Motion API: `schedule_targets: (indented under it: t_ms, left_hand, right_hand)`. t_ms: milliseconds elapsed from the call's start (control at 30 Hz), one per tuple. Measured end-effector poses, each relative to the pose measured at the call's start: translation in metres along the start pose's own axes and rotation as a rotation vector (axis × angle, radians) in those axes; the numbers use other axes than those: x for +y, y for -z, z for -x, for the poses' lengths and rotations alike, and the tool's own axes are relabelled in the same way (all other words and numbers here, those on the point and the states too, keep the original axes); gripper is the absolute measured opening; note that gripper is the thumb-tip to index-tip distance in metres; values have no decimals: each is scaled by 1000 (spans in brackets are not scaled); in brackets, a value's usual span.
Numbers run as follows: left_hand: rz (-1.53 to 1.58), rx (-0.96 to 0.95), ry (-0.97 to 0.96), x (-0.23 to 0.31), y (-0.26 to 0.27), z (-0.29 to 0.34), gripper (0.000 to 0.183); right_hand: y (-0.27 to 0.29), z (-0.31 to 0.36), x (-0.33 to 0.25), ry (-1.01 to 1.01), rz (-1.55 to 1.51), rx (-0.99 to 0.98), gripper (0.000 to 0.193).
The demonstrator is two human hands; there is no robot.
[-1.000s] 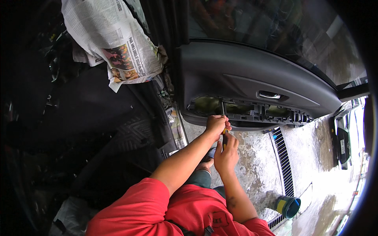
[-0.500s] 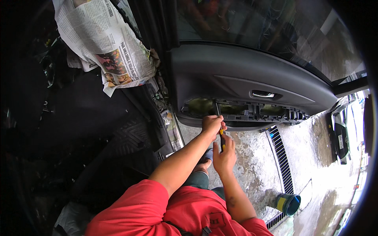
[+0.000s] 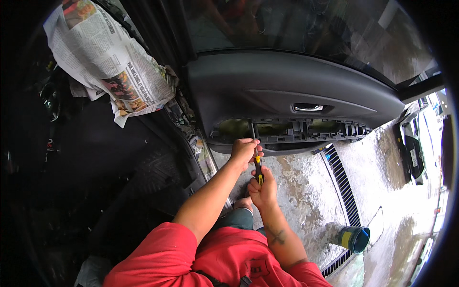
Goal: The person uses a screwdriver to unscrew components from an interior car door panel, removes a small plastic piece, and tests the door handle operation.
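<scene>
Treat this as a two-handed job of guiding and driving: your right hand (image 3: 263, 189) is closed round the black-and-yellow handle of the screwdriver (image 3: 258, 165), so let it do the turning, while the fingers of your left hand (image 3: 244, 152), curled in on the shaft, should only steady it. A light left-hand hold would probably serve best, loose enough for the shaft to spin yet firm enough to stop it wandering. Keep the shaft in line with whatever the tip meets and press evenly along it; a tilt could let it slip and scrape the slotted plastic frame (image 3: 330, 131) of the door panel (image 3: 287, 79). What the tip bears on is too small to make out, so feel for a firm seat before adding force. The screwdriver runs between both hands: its handle sits in your right, nearer your body, its shaft passes your left, and its far end reaches the open recess low on the door panel, left of the chrome inner door handle (image 3: 308, 107). Your left hand is just below that recess.
</scene>
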State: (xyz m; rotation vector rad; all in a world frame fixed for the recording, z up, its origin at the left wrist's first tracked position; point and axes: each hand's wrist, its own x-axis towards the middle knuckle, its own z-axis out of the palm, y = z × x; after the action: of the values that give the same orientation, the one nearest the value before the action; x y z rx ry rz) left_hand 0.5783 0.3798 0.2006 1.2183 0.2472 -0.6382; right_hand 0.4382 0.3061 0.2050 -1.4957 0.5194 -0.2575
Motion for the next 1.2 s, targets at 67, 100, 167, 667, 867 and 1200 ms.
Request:
schedule_targets:
  t_ms: [67,100,167,667,867,1200]
  left_hand:
    - [5,-8,14,-1,-3,-1,17]
    - [27,-5,10,-1,-5,-2,17]
    - [26,3,-6,2,-2,-2,17]
    - [13,118,-22,-4,-11,-13,14]
    - [-25,33,20,8,-11,8,21]
    - [11,103,-25,4,-5,-9,16]
  right_hand:
    - [-6,4,-2,240,459,71,28]
    - [-11,5,-5,270,549,70,29]
    - [-17,7,-19,329,734,71,31]
    - [-5,11,-25,386,867,56,34]
    - [-1,-15,38,218,127,22,32]
    - [-9,6,-2,591,851,109,49]
